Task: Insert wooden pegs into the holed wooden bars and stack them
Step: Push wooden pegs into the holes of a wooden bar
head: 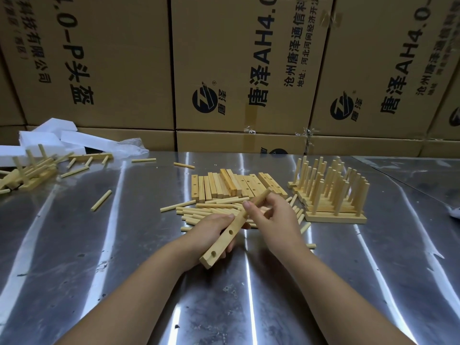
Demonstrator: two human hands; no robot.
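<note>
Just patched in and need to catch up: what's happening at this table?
A person is fitting pegs into bars by hand. The left hand grips a holed wooden bar above the metal table, two empty holes showing. The right hand pinches a peg at the bar's far end; whether it is seated cannot be seen. Loose pegs and bare bars lie beyond, with finished pegged bars stacked to the right.

Left hand (209, 230) grips bar (222, 243); right hand (273, 215) pinches peg (261, 197).
</note>
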